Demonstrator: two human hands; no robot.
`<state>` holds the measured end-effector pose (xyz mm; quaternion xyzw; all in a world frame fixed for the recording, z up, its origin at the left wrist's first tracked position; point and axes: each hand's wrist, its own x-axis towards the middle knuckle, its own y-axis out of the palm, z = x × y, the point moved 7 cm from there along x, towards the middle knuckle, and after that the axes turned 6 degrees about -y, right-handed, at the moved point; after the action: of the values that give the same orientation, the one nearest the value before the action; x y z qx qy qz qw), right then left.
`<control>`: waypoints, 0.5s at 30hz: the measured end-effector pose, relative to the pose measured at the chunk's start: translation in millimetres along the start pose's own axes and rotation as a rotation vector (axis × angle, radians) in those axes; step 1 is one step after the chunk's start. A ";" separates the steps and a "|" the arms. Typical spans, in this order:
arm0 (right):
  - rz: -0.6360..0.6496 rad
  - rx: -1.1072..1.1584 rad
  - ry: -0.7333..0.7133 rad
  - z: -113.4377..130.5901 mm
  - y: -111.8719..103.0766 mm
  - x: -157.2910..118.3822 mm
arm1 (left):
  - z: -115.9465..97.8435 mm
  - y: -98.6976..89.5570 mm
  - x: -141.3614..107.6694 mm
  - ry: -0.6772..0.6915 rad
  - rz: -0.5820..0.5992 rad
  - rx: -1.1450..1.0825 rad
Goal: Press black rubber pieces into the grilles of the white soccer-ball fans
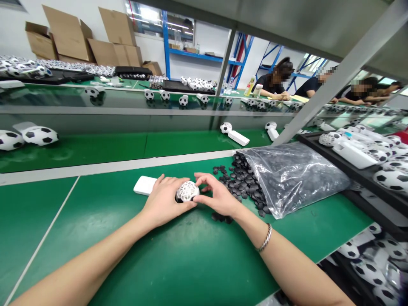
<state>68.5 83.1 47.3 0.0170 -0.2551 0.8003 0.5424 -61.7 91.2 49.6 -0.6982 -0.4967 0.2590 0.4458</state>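
Green worktop (178,263) lay broad below a long green belt (105,146)
Along the right side, a black tray (366,175) bore white balls with black patches, and just beside it a clear plastic bag (299,174) rested on its side, mouth toward the hands; the left hand (165,199) lay palm down, clasped around a ball, thumb along its near side, while the right hand (218,195) had thumb and forefinger at the ball's right edge, though I could not tell whether they pinched anything; a white handle (144,185) poked out beyond the left hand; the white openwork ball (188,191) sat between the two hands, over the worktop's middle; a twisted bracelet (266,238) circled the right forearm; small black pieces (245,178) spilled from the bag
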 end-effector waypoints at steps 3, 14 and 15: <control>0.039 0.172 0.103 -8.0 8.0 -2.2 | -0.3 0.0 1.9 0.014 -0.005 -0.035; -0.058 0.051 0.085 -12.0 -7.7 3.5 | -3.0 -2.1 -0.2 0.104 0.015 -0.093; -0.112 -0.036 0.079 -12.0 -20.8 4.9 | -0.6 -3.7 0.3 0.085 0.004 -0.082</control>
<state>87.7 98.3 46.5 -0.0100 -0.2467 0.7639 0.5963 -62.8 91.6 53.2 -0.7272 -0.4862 0.2095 0.4368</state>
